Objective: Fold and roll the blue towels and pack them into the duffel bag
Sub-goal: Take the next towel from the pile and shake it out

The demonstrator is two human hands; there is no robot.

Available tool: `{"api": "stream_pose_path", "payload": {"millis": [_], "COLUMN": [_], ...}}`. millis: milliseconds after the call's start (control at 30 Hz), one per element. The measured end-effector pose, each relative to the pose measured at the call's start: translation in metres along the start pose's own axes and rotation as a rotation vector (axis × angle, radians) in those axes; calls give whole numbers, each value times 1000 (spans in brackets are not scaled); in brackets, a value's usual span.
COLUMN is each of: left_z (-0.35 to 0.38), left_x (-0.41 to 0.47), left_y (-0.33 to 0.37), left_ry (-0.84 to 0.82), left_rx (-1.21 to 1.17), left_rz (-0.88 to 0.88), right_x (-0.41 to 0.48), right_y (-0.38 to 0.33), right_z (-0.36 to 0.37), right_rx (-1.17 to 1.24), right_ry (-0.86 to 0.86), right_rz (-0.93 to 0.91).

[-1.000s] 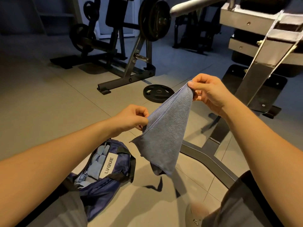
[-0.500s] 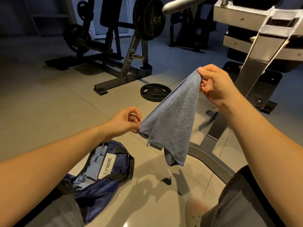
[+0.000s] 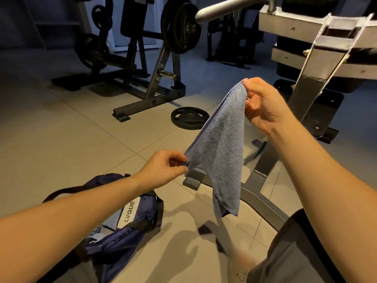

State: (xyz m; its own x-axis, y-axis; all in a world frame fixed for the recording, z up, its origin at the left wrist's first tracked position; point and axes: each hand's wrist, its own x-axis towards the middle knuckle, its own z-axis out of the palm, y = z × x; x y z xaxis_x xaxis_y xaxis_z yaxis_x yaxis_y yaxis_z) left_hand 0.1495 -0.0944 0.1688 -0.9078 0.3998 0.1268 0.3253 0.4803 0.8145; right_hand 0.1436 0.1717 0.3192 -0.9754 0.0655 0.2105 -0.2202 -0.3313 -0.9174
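Left hand [image 3: 163,170] and right hand [image 3: 263,103] are pinching the blue towel [image 3: 220,150] at its 8 and 1 o'clock corners; edges likely need aligning.

This is a dimly lit gym. A black weight plate [image 3: 189,118] lies flat on the grey tiled floor [image 3: 61,129]. Behind the plate stands a dark steel machine [image 3: 152,91] carrying a large disc [image 3: 181,27]. Right of the plate rises a silver machine frame [image 3: 312,64] with a padded bar [image 3: 220,9].
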Motion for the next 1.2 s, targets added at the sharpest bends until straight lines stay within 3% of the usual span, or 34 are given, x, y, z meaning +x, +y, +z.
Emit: {"api": "stream_pose_path", "payload": {"millis": [200, 400, 667, 933, 1033, 1200], "left_z": [11, 19, 29, 48, 50, 31], "left_x": [16, 27, 34, 47, 49, 43], "left_y": [-4, 8, 11, 24, 26, 18], "left_ry": [169, 304, 265, 197, 185, 186], "left_rx": [99, 94, 53, -7, -12, -26], "left_rz": [-36, -35, -1, 26, 21, 28], "right_x": [-6, -9, -3, -9, -5, 5], "right_y": [-7, -15, -12, -7, -10, -15], "right_z": [12, 11, 1, 14, 2, -32], "right_rx": [-88, 7, 155, 202, 207, 174], "right_ry": [-181, -211, -215, -347, -224, 131], "right_rz": [-17, -5, 49, 122, 120, 32]}}
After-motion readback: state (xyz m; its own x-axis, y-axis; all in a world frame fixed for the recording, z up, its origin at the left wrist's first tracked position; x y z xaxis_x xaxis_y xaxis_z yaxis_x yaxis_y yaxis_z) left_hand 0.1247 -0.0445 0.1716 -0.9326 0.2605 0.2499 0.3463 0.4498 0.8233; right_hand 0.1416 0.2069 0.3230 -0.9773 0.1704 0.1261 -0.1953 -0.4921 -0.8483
